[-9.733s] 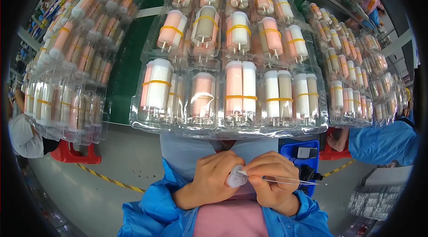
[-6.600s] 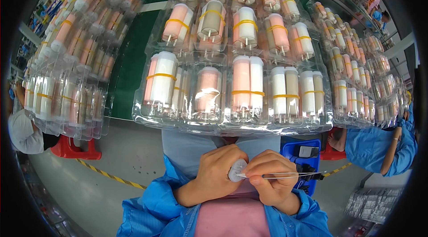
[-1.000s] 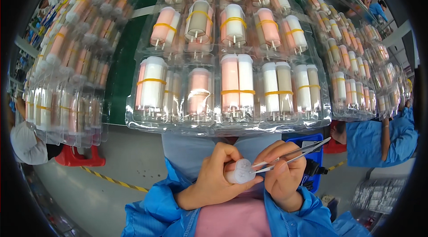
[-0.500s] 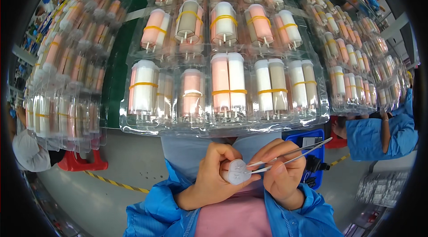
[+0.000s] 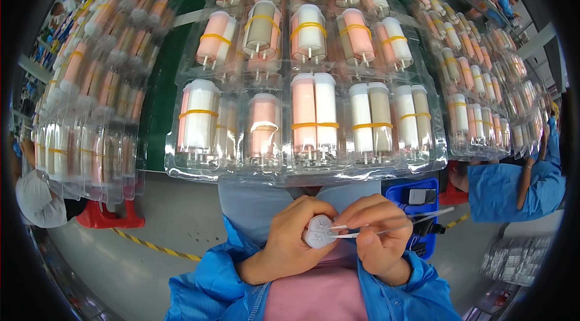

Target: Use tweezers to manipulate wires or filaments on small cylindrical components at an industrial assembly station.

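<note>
While the tabletop [image 5: 156,134] carries a clear tray [image 5: 305,176] at its near edge, left hand [image 5: 287,233] is curled, right hand [image 5: 383,233] pinches tweezers [image 5: 347,236], long axis running left to white part [image 5: 318,232] in left hand's grip.

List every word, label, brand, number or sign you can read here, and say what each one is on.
No text can be read anywhere.
White piece and tweezers: no lettering visible.
Banded tubes: no legible lettering.
Grey device in the blue bin: too small to tell.
Stacked packages at lower right: too small and blurred.
Floor tape: yellow-and-black stripes, no visible words.
</note>
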Available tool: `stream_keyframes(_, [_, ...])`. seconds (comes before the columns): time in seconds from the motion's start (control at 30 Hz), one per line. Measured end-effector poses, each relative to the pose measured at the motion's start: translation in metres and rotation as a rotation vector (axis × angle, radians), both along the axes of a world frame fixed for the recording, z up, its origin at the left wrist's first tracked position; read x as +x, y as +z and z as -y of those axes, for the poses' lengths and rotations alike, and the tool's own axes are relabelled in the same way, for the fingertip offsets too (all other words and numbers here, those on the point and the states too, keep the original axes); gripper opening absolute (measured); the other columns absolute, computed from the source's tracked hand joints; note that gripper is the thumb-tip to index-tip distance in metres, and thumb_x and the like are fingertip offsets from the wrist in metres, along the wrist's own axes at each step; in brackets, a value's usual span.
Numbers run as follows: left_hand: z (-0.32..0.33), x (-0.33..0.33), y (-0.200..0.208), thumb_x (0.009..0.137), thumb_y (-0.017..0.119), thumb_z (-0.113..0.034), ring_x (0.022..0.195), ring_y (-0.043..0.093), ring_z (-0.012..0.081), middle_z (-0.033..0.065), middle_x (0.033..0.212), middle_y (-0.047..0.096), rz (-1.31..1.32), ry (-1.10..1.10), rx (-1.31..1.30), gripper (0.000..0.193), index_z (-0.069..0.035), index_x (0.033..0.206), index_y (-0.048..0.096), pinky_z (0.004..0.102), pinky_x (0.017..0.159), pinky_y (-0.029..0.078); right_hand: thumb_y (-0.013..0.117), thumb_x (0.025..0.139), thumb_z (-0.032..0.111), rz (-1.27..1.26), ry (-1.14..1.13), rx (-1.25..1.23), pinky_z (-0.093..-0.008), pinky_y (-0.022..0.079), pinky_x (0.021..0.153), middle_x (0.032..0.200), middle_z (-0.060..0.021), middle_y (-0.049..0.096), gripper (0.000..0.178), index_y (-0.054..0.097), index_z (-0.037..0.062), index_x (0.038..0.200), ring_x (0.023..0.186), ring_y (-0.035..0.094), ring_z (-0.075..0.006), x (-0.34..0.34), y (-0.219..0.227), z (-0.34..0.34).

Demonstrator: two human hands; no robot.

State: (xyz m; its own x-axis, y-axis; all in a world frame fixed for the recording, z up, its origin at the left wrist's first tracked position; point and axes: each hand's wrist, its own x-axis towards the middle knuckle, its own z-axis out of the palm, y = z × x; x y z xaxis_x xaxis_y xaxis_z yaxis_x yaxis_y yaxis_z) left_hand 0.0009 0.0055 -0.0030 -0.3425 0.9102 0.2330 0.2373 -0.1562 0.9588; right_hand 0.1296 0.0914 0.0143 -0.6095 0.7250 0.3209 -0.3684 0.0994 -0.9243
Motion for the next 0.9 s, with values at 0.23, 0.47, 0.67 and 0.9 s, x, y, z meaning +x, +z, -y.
stream_keyframes(0.23, [0.001, -0.001, -0.001, 0.063, 0.074, -0.001, 0.065, 0.056, 0.0269, 0.0091, 0.075, 0.058, 0.029, 0.009, 0.048, 0.026, -0.003, 0.083, 0.057, 0.0339, 0.056, 0.044, 0.073, 0.075, 0.005, 0.107, 0.115, 0.281, -0.0319, 0.052, 0.062, 0.084, -0.0143, 0.067, 0.016, 0.067, -0.0008, 0.088, 0.069, 0.064, -0.0258, -0.003, 0.011, -0.009])
stream_keyframes(0.47, [0.001, -0.002, -0.004, 0.062, 0.074, -0.001, 0.064, 0.056, 0.0272, 0.0085, 0.073, 0.058, 0.009, 0.015, 0.053, 0.026, -0.003, 0.082, 0.057, 0.0344, 0.056, 0.045, 0.074, 0.073, 0.003, 0.145, 0.123, 0.32, -0.0328, 0.052, 0.062, 0.082, -0.0129, 0.067, 0.016, 0.067, 0.0, 0.086, 0.069, 0.064, -0.0271, -0.005, 0.012, -0.009])
stream_keyframes(0.67, [0.001, -0.002, -0.003, 0.061, 0.073, -0.001, 0.063, 0.056, 0.0272, 0.0083, 0.072, 0.057, 0.001, 0.025, 0.066, 0.026, -0.003, 0.081, 0.057, 0.0343, 0.056, 0.044, 0.074, 0.073, 0.003, 0.165, 0.135, 0.345, -0.0328, 0.052, 0.062, 0.082, -0.0127, 0.067, 0.016, 0.067, 0.0001, 0.086, 0.069, 0.064, -0.027, -0.004, 0.014, -0.01])
stream_keyframes(0.9, [0.0, -0.002, -0.002, 0.061, 0.073, -0.001, 0.063, 0.055, 0.0269, 0.0081, 0.072, 0.057, -0.004, 0.023, 0.067, 0.026, -0.003, 0.081, 0.057, 0.0343, 0.055, 0.044, 0.074, 0.073, 0.003, 0.155, 0.119, 0.348, -0.0322, 0.052, 0.061, 0.08, -0.0125, 0.067, 0.015, 0.066, 0.0003, 0.085, 0.068, 0.064, -0.0268, -0.005, 0.013, -0.008])
